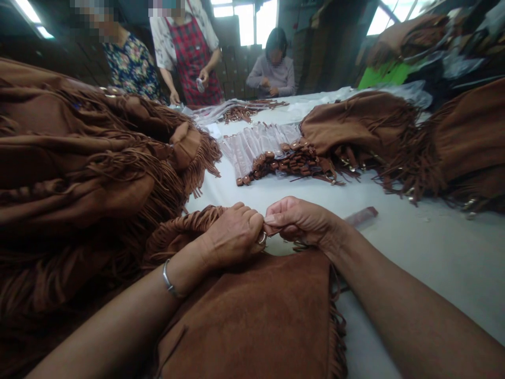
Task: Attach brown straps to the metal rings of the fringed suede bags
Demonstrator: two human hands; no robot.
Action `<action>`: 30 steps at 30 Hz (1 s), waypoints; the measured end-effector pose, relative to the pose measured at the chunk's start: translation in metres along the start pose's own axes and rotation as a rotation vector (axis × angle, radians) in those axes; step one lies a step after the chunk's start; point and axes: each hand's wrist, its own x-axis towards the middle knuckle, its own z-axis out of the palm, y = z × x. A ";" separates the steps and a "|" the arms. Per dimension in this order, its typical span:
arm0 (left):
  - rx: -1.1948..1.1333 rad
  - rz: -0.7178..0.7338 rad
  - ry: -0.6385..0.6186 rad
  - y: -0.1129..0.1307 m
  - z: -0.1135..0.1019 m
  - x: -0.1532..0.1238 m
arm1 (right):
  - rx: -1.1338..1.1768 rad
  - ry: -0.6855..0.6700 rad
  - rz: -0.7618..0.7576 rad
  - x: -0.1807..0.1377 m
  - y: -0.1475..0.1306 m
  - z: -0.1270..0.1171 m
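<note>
A brown suede fringed bag lies in front of me on the white table. My left hand is closed in a fist at the bag's top edge, pinching a small metal ring. My right hand is closed too, fingertips pinching a thin brown strap end right against that ring. The two hands touch each other above the bag. A silver bracelet sits on my left wrist.
A tall pile of fringed suede bags fills the left. More bags lie at right. Plastic-wrapped brown straps lie mid-table, one wrapped strap near my right hand. Three people work at the far end.
</note>
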 end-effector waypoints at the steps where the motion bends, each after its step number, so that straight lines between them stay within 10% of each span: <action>1: -0.015 0.021 0.005 0.000 0.001 0.000 | 0.000 -0.019 -0.002 0.000 0.000 -0.001; 10: -0.026 -0.436 -0.083 0.010 -0.005 0.013 | -0.149 0.231 -0.107 -0.008 -0.009 0.004; 14: -0.002 -0.378 -0.141 0.009 -0.005 0.014 | -0.180 0.326 -0.120 -0.007 -0.008 0.010; 24: -0.098 -0.024 -0.049 0.005 -0.002 0.000 | -0.012 -0.065 -0.008 0.003 0.004 -0.005; 30: -0.087 -0.231 -0.071 -0.004 -0.015 0.001 | 0.025 0.071 -0.050 -0.005 -0.004 -0.015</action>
